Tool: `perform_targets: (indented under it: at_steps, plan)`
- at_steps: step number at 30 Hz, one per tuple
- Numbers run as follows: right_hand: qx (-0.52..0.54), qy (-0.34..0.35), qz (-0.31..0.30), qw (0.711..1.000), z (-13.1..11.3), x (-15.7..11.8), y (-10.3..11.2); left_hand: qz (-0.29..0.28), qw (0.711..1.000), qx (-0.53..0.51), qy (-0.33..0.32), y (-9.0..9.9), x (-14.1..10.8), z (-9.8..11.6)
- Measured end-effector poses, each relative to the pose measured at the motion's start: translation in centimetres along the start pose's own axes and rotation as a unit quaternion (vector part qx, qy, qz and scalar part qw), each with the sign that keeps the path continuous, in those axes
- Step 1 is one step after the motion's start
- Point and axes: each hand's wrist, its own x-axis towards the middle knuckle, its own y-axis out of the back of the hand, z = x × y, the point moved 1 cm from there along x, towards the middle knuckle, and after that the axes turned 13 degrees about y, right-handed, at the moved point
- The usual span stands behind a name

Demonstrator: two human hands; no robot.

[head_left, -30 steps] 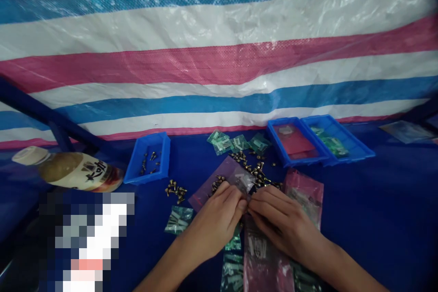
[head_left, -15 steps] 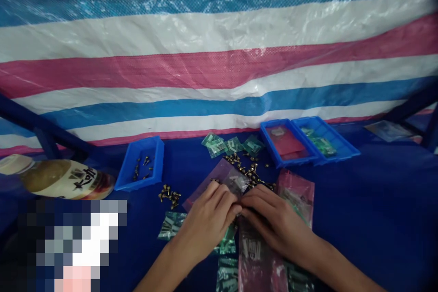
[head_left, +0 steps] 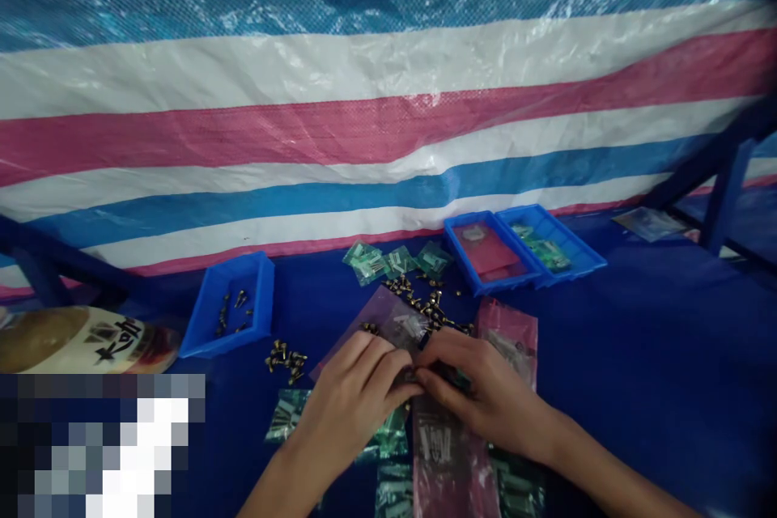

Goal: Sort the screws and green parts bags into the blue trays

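My left hand (head_left: 358, 388) and my right hand (head_left: 479, 384) meet over the middle of the blue table, fingertips pinched together. What lies between the fingers is too small and covered to name. Under and behind them is a pinkish clear bag (head_left: 380, 312) with small parts inside. A long pink bag (head_left: 452, 453) lies below my right hand, and another pink bag (head_left: 510, 332) is behind it. Green bags of small parts (head_left: 394, 490) lie near my wrists. Loose brass screws (head_left: 432, 303) are scattered just beyond my fingers, with a smaller pile (head_left: 285, 360) to the left.
At the left are a blue tray (head_left: 261, 307) with a few screws and a bottle (head_left: 73, 338) on its side. Two blue trays (head_left: 534, 279) hold pink and green bags. Green packets (head_left: 364, 261) lie near the striped sheet (head_left: 303, 129). A clear bag (head_left: 649, 222) lies far right.
The view has shifted slightly, so the trays and bottle appear further left. My right hand's fingers have lifted and opened a little from my left fingertips, showing a dark bit between them.
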Motion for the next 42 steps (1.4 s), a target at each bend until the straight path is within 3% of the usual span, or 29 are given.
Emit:
perform_targets:
  at_steps: [2, 4, 5, 7, 10, 12, 14, 17, 21, 23, 28, 34, 38, 40, 42]
  plan:
    - [-0.046, -0.003, 0.03, 0.998, 0.6, 0.0, 1.3, 0.021, 0.999, 0.035, 0.019, 0.1, 0.1, -0.4]
    - [-0.138, -0.01, 0.1, 0.985, 1.5, -0.3, 3.5, 0.036, 0.995, 0.085, 0.036, 0.2, 0.2, -1.0]
    - [-0.214, -0.011, 0.159, 0.964, 2.0, -0.6, 4.8, 0.037, 0.992, 0.114, 0.042, 0.2, 0.2, -1.4]
    - [-0.367, -0.042, 0.261, 0.892, 2.9, -1.3, 7.5, 0.037, 0.984, 0.163, 0.062, 0.3, 0.2, -2.2]
    - [-0.495, -0.12, 0.314, 0.802, 4.1, -2.2, 10.3, 0.023, 0.974, 0.194, 0.116, 0.3, 0.1, -3.4]
    - [-0.515, -0.132, 0.308, 0.789, 4.5, -2.4, 10.8, 0.006, 0.97, 0.193, 0.15, 0.2, -0.1, -4.1]
    - [-0.506, -0.12, 0.295, 0.802, 4.5, -2.3, 10.3, -0.026, 0.969, 0.181, 0.167, 0.1, -0.4, -4.6]
    - [-0.47, -0.057, 0.257, 0.843, 4.1, -1.6, 8.3, -0.073, 0.974, 0.143, 0.161, -0.3, -0.7, -4.9]
    - [-0.381, 0.046, 0.133, 0.914, 3.4, -0.8, 5.1, -0.098, 0.979, 0.087, 0.153, -0.6, -1.0, -4.9]
    - [-0.337, 0.071, 0.082, 0.935, 3.0, -0.6, 3.8, -0.103, 0.979, 0.075, 0.158, -0.6, -1.0, -5.0]
    - [-0.308, 0.113, 0.031, 0.944, 2.4, -0.6, 2.3, -0.094, 0.977, 0.073, 0.175, -0.3, -1.0, -5.7]
    - [-0.304, 0.101, 0.049, 0.946, 2.3, -0.7, 2.7, -0.086, 0.977, 0.061, 0.186, -0.4, -0.9, -6.1]
    - [-0.281, 0.1, 0.048, 0.953, 2.3, -0.7, 2.5, -0.005, 0.974, 0.034, 0.223, -0.1, -0.7, -5.8]
    - [-0.254, 0.091, 0.039, 0.962, 2.1, -0.6, 2.2, 0.034, 0.971, -0.018, 0.235, 0.2, -0.5, -5.3]
    - [-0.213, 0.078, 0.03, 0.973, 1.9, -0.5, 1.6, 0.039, 0.967, -0.089, 0.237, 0.3, -0.3, -4.6]
